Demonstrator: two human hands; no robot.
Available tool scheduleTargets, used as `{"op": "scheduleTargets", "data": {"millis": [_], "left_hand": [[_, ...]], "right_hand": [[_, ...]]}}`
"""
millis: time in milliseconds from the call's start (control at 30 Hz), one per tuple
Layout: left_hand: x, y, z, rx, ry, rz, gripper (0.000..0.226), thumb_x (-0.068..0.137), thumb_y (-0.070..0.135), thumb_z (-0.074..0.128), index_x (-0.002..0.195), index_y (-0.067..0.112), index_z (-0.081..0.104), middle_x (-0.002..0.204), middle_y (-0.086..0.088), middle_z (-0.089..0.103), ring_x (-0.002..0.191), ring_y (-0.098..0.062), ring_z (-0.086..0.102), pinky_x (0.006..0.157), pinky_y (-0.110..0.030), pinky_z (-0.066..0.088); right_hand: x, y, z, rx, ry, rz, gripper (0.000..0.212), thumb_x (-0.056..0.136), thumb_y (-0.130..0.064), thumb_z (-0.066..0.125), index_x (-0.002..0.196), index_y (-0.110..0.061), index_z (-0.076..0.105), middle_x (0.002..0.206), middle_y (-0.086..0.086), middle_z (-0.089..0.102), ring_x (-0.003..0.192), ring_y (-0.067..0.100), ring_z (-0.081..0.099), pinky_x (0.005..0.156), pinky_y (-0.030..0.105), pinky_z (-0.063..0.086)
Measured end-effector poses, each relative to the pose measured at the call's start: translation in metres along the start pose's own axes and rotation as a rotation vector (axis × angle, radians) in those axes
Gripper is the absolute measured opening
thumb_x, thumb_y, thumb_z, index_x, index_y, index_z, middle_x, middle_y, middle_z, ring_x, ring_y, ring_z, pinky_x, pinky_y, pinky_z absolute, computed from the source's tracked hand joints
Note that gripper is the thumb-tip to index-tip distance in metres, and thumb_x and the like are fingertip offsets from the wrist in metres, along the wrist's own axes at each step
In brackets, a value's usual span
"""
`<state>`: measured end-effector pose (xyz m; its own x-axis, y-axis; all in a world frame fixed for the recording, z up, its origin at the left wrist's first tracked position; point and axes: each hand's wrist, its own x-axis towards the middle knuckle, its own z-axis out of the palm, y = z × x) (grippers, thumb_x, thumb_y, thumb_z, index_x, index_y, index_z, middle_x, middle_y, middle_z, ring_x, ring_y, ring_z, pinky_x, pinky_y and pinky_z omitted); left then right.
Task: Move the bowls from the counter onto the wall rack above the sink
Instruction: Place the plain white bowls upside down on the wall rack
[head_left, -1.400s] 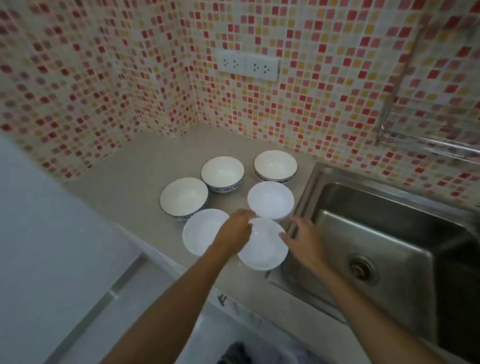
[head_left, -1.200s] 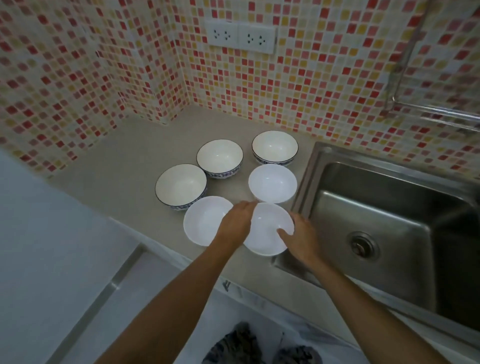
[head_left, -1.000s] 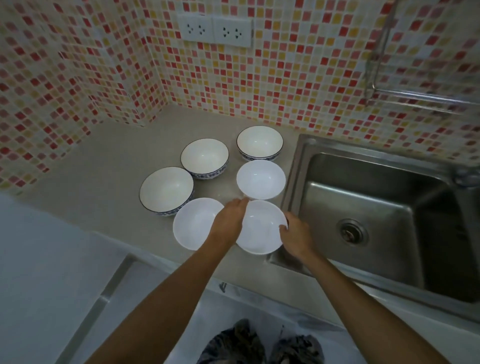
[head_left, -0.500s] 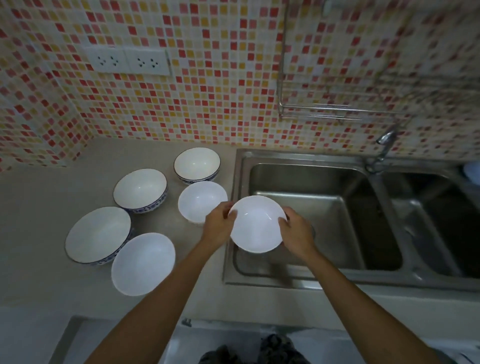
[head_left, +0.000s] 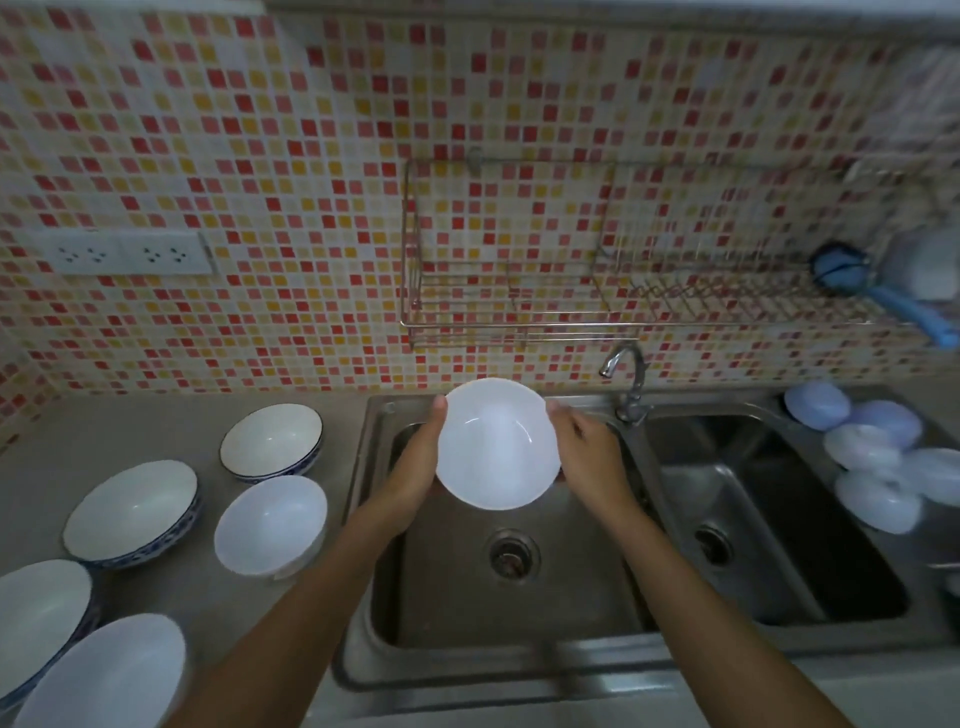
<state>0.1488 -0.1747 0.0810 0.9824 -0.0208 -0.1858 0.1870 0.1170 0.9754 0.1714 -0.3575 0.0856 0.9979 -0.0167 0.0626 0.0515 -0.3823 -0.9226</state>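
1. Bowls on the grey counter (head_left: 171, 431) number five now; half a second ago the same five lay there, though the view has since swung right and up, pushing them to the left edge.
2. Above the double sink (head_left: 519, 613), the wire wall rack (head_left: 519, 322) shows whole, where earlier only its lower rail was seen.
3. One plain white bowl (head_left: 497, 443) is held upright in the air over the left basin, below the rack and just left of the tap (head_left: 626, 382); it has risen from near the basin's left rim.
4. The left hand (head_left: 415, 467) curls round its left side, thumb on the rim.
5. The right hand (head_left: 584, 452) grips the right side likewise, fingers closed on the rim.
6. Pale lids or dishes (head_left: 872, 457) now show at the far right.
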Motion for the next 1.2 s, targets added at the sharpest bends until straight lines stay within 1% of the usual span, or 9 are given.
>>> {"op": "scheduleTargets", "data": {"millis": [133, 267, 367, 467, 633, 733, 900, 1033, 1200], "left_hand": [[0.019, 0.039, 0.027, -0.025, 0.058, 0.102, 0.026, 0.098, 0.047, 0.03, 0.106, 0.04, 0.054, 0.106, 0.008, 0.064, 0.097, -0.02, 0.064, 0.079, -0.034, 0.056], [0.041, 0.078, 0.049, -0.012, 0.033, 0.199, 0.034, 0.095, 0.056, 0.034, 0.121, 0.042, 0.051, 0.125, 0.001, 0.06, 0.112, -0.027, 0.061, 0.093, -0.048, 0.053], [0.055, 0.102, 0.065, 0.003, 0.096, 0.252, 0.027, 0.095, 0.054, 0.034, 0.11, 0.042, 0.053, 0.119, -0.002, 0.061, 0.105, -0.027, 0.062, 0.085, -0.042, 0.056], [0.07, 0.123, 0.077, 0.093, 0.159, 0.309, 0.024, 0.097, 0.051, 0.03, 0.105, 0.043, 0.051, 0.114, 0.001, 0.061, 0.097, -0.022, 0.063, 0.073, -0.03, 0.056], [0.104, 0.146, 0.089, 0.326, 0.234, 0.381, 0.058, 0.09, 0.06, 0.042, 0.137, 0.026, 0.04, 0.132, 0.002, 0.049, 0.116, -0.023, 0.052, 0.094, -0.042, 0.048], [0.126, 0.153, 0.094, 0.47, 0.271, 0.483, 0.064, 0.084, 0.054, 0.06, 0.137, 0.024, 0.043, 0.128, 0.005, 0.049, 0.113, -0.017, 0.051, 0.09, -0.035, 0.046], [0.17, 0.143, 0.104, 0.922, 0.271, 0.627, 0.076, 0.075, 0.045, 0.074, 0.139, 0.019, 0.043, 0.135, -0.004, 0.041, 0.119, -0.019, 0.045, 0.096, -0.025, 0.038], [0.193, 0.118, 0.11, 1.214, 0.153, 0.666, 0.084, 0.069, 0.047, 0.078, 0.14, 0.021, 0.042, 0.139, -0.005, 0.042, 0.125, -0.023, 0.039, 0.106, -0.038, 0.039], [0.205, 0.112, 0.116, 1.259, 0.061, 0.685, 0.086, 0.067, 0.038, 0.082, 0.141, 0.021, 0.041, 0.142, -0.007, 0.041, 0.128, -0.025, 0.037, 0.107, -0.04, 0.038]], "right_hand": [[0.037, -0.02, -0.043, 0.044, 0.165, -0.118, 0.036, 0.101, -0.04, 0.039, 0.091, -0.023, 0.07, 0.082, -0.008, 0.07, 0.08, 0.008, 0.066, 0.075, 0.031, 0.054], [0.082, -0.019, -0.074, -0.176, 0.271, -0.308, 0.032, 0.099, -0.035, 0.045, 0.098, -0.014, 0.07, 0.089, -0.001, 0.07, 0.078, 0.013, 0.062, 0.074, 0.029, 0.052], [0.111, -0.011, -0.089, -0.424, 0.258, -0.457, 0.029, 0.099, -0.029, 0.046, 0.112, -0.014, 0.067, 0.109, 0.003, 0.07, 0.098, 0.019, 0.063, 0.093, 0.038, 0.053], [0.135, 0.0, -0.097, -0.674, 0.235, -0.533, 0.036, 0.098, -0.027, 0.048, 0.13, -0.013, 0.059, 0.134, 0.007, 0.06, 0.127, 0.027, 0.053, 0.113, 0.049, 0.035], [0.157, 0.016, -0.095, -0.873, 0.208, -0.502, 0.058, 0.101, -0.043, 0.016, 0.146, -0.013, 0.038, 0.152, 0.006, 0.038, 0.145, 0.022, 0.027, 0.122, 0.043, 0.007], [0.162, 0.029, -0.087, -0.891, 0.267, -0.56, 0.065, 0.101, -0.044, 0.009, 0.14, -0.008, 0.047, 0.146, 0.008, 0.046, 0.141, 0.023, 0.035, 0.121, 0.047, 0.017], [0.174, 0.031, -0.082, -0.818, 0.381, -0.614, 0.052, 0.101, -0.035, 0.027, 0.132, -0.004, 0.055, 0.137, 0.012, 0.055, 0.134, 0.023, 0.046, 0.118, 0.041, 0.023], [0.176, 0.035, -0.079, -0.824, 0.425, -0.635, 0.048, 0.1, -0.031, 0.035, 0.132, -0.002, 0.054, 0.138, 0.013, 0.054, 0.134, 0.025, 0.046, 0.117, 0.043, 0.027], [0.178, 0.042, -0.078, -0.831, 0.463, -0.659, 0.047, 0.1, -0.03, 0.036, 0.134, -0.001, 0.053, 0.138, 0.015, 0.054, 0.134, 0.027, 0.046, 0.119, 0.039, 0.018]]}}
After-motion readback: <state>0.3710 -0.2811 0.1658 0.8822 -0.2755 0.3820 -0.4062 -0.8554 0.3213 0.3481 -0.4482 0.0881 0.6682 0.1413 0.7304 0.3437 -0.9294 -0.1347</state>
